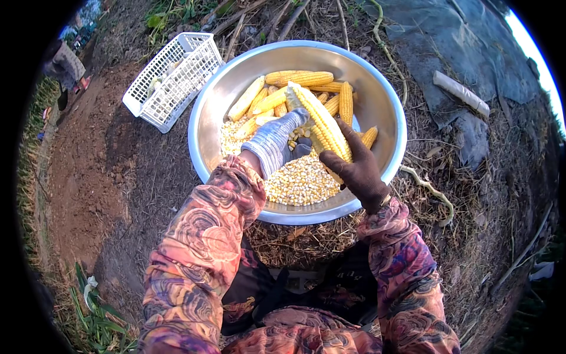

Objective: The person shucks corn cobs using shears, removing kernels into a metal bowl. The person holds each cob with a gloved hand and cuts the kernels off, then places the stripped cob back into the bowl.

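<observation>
A large corn cob (325,126) is slanted over a wide metal basin (208,119). Its left side is stripped pale, while rows of yellow kernels remain on the right. My right hand (360,166), in a brown glove, grips the cob's lower end between thumb and fingers. My left hand (281,137) wears a grey and white striped glove. Its thumb reaches the stripped side of the cob, and loose corn kernels (297,136) rest in its cupped fingers. Below both hands, shelled kernels (300,181) cover the near part of the basin. Several whole cobs (303,78) are heaped at the far side.
Left of the basin stands a white plastic basket (174,82) with pale pieces inside. Dark sheeting (442,53) and a pale roll (461,94) lie at the right. Dry stalks (292,20) are strewn beyond the basin. Part of a person (66,66) shows at far left.
</observation>
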Available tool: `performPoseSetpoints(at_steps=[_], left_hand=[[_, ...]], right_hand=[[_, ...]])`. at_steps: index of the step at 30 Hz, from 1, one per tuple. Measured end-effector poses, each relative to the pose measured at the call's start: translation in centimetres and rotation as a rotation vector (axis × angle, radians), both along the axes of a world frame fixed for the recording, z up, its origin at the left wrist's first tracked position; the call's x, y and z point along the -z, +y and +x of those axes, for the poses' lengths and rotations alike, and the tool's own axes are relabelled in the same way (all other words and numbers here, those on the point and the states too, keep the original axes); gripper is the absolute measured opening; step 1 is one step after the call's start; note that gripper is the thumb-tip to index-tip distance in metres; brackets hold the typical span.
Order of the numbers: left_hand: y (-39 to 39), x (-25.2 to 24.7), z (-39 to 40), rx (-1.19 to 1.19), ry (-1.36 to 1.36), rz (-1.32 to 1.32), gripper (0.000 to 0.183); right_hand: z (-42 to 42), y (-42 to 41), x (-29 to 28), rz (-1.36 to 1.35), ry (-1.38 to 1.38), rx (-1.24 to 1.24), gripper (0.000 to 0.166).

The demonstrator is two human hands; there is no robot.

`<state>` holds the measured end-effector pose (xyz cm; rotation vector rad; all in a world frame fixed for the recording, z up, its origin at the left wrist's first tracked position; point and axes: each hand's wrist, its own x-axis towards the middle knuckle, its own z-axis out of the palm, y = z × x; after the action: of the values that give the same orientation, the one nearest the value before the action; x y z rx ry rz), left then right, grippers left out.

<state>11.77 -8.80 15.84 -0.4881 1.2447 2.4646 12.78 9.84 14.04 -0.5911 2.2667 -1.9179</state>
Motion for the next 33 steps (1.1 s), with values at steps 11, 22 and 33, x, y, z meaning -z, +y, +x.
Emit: performPoseSetpoints(at_steps=[11, 22, 33], left_hand=[[-0.8, -0.7, -1.1, 0.067, 0.211, -0.627, 0.027], [-2.7, -1.1, -1.6, -0.138, 0.153, -0.354, 0.038], [-1.5, -0.6, -0.3, 0.097, 0.164, -0.026, 0.041]], right_hand=[[-0.6, 0.5, -1.4, -0.33, -0.411, 0.02, 0.066], [-0.5, 0.7, -3.0, -0.229, -0.439, -0.018, 0.066], [-0.8, -1.2, -2.1, -0.341, -0.386, -0.135, 0.074]])
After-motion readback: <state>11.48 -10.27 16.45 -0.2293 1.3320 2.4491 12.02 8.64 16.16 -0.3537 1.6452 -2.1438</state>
